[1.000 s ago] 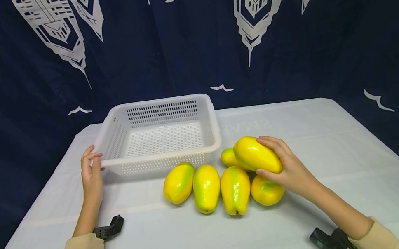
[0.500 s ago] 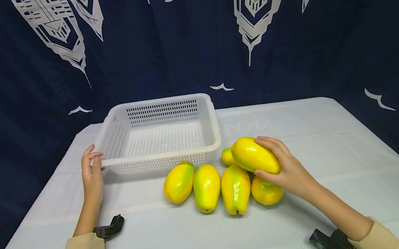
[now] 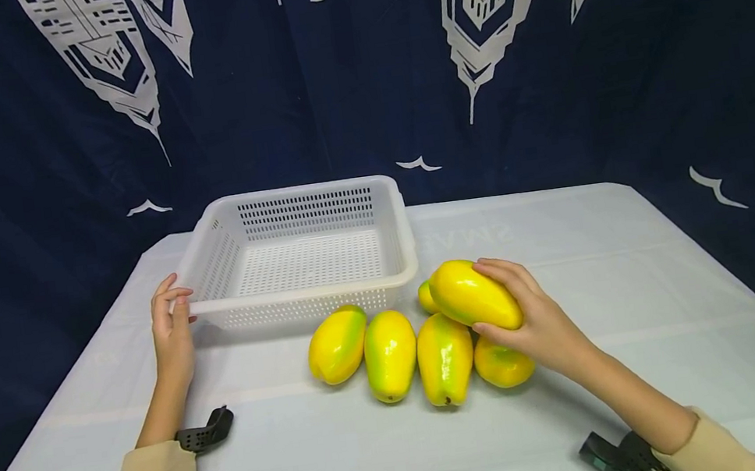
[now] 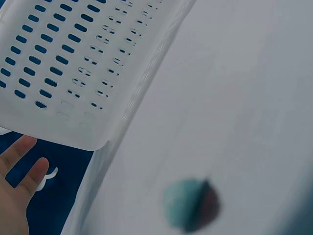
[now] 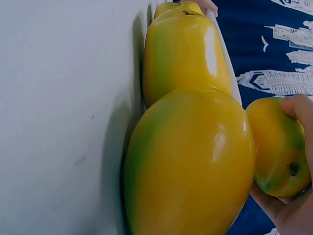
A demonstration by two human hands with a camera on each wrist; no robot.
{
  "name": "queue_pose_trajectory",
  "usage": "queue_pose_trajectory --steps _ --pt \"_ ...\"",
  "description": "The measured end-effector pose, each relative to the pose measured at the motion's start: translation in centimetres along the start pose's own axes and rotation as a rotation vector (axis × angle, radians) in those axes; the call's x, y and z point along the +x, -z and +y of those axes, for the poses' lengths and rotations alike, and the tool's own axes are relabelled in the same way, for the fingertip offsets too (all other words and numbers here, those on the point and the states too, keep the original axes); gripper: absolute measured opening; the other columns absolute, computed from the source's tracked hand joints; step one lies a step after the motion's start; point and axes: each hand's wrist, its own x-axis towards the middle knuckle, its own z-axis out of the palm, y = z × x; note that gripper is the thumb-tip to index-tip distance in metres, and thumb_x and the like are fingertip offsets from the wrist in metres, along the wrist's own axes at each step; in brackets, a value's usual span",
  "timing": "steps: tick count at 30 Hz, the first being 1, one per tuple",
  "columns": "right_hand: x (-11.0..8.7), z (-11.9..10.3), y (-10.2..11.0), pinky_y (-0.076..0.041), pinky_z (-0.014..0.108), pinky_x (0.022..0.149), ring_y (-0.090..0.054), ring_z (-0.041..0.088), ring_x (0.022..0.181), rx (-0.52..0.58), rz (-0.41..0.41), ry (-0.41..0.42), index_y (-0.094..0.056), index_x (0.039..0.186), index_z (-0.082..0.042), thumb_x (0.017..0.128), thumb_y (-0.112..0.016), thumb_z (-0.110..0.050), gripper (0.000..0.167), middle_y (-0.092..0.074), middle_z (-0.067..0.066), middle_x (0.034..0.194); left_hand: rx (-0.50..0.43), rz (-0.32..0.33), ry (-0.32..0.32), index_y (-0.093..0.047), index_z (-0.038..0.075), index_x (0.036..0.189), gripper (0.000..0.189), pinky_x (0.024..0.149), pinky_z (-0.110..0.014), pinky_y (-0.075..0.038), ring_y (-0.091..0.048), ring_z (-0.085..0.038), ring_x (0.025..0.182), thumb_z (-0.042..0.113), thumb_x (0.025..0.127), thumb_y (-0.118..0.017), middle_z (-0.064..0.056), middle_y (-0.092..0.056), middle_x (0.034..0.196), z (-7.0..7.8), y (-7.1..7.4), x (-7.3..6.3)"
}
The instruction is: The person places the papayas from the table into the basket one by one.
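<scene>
My right hand [image 3: 536, 318] holds a glossy yellow-green papaya [image 3: 473, 296] between thumb and fingers, above other papayas in the head view. In the right wrist view, the held papaya [image 5: 279, 147] shows its dark end spot, and a large papaya [image 5: 190, 166] lies beside it. Several papayas [image 3: 391, 355] stand in a row on the table; one papaya [image 3: 427, 298] is mostly hidden behind the held one. At the left, my left hand [image 3: 172, 331] touches the front left corner of a white perforated plastic basket [image 3: 307, 294] with fairly straight fingers. Its fingertips [image 4: 41, 166] show beside the basket corner in the left wrist view.
A white cloth covers the table [image 3: 293, 466]. Behind it hangs a dark blue curtain [image 3: 334, 115] with white building and bird prints. Black wrist devices [image 3: 207, 432] sit on both forearms. The basket stands behind the papaya row, to the left.
My right hand has shifted slightly left with the papaya, covering more of the one behind it. The left hand, basket and other papayas stay in place.
</scene>
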Motion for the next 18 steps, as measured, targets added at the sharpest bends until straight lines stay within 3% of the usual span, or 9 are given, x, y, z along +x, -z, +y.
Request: queue_pose_trajectory --steps 11,18 --pt "0.6 -0.7 -0.2 -0.042 0.048 0.093 -0.042 0.023 0.121 -0.012 -0.004 0.019 -0.035 0.137 -0.026 0.076 -0.072 -0.018 0.072 -0.034 0.001 0.140 -0.024 0.000 0.004 -0.045 -0.001 0.105 0.026 0.076 -0.020 -0.034 -0.030 -0.008 0.123 0.021 0.097 -0.036 -0.002 -0.028 0.146 -0.1 0.0 0.1" --pt "1.4 -1.1 -0.2 -0.041 0.049 0.094 -0.041 0.024 0.122 -0.004 -0.011 0.021 -0.034 0.137 -0.026 0.076 -0.071 -0.019 0.071 -0.032 0.001 0.141 -0.022 0.002 0.003 -0.044 -0.005 0.108 0.029 0.077 -0.023 -0.034 -0.030 -0.009 0.124 0.021 0.097 -0.035 -0.004 -0.028 0.146 0.1 0.0 -0.1"
